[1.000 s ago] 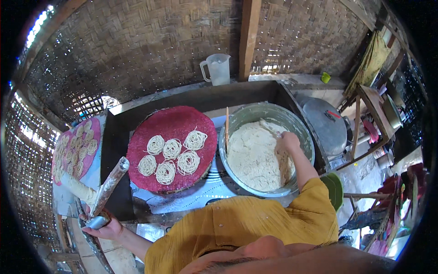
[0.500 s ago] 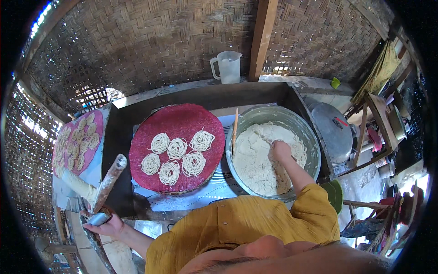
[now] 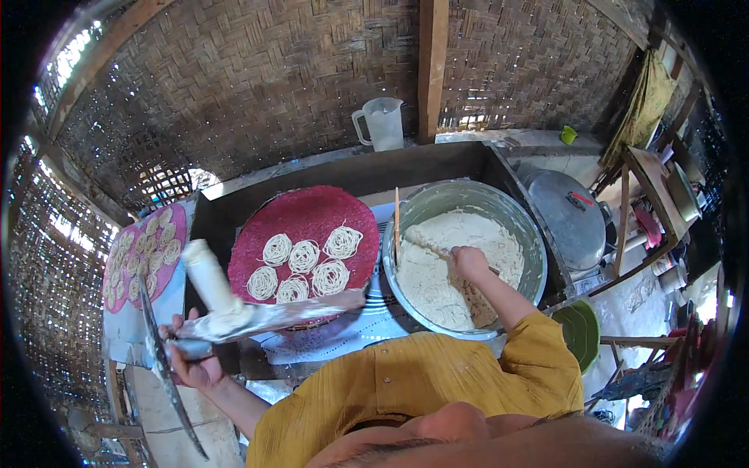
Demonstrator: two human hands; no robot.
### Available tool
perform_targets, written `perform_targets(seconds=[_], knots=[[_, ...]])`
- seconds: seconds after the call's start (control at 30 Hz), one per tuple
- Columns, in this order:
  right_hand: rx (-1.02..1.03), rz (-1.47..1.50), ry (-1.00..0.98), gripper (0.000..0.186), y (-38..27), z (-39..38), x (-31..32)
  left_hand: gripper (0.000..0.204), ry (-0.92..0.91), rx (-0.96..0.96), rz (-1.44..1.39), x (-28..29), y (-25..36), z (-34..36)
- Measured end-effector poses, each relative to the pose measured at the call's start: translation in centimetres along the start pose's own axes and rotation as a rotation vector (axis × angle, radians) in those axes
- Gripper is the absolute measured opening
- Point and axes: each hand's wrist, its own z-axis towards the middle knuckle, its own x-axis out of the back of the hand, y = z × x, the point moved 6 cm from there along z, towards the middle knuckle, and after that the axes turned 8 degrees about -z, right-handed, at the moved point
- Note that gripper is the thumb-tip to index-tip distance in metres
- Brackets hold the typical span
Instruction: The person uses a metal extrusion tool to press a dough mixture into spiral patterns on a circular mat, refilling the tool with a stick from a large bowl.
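Dough [image 3: 437, 273], pale and crumbly, fills a round metal basin [image 3: 530, 234]; right hand [image 3: 470, 261] grabs it, left hand [image 3: 191, 363] grips a floury press [image 3: 257, 316] at the counter's [image 3: 437, 168] left edge.

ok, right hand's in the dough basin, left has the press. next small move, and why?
Probably close the right hand on a lump of dough and lift it toward the noodle press. That hand rests on the dough in the metal basin, while the left hand holds the press beside the red mat, which has bare space around its six noodle nests.
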Motion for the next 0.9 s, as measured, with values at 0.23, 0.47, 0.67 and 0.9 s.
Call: perform_targets(seconds=[0.23, 0.47, 0.67, 0.9], knots=[[0.036, 0.295, -0.035, 0.03, 4.1, -3.7, 6.6, 0.042, -0.353, -0.022, 0.474, -12.4, -2.4, 0.9], [0.096, 0.938, -0.34, 0.033, 2.6, -9.7, 17.4, 0.035, -0.838, 0.321, 1.118, -18.4, -14.9, 1.4], [0.424, 0.977, -0.223, 0.035, -1.4, -11.7, 21.6, 0.04, -1.148, 0.13, 1.274, -23.1, -21.4, -1.5], [0.58, -0.142, 0.478, 0.029, -6.4, -14.3, 31.9, 0.037, -1.222, 0.194, 1.298, -23.1, -21.8, -2.6]])
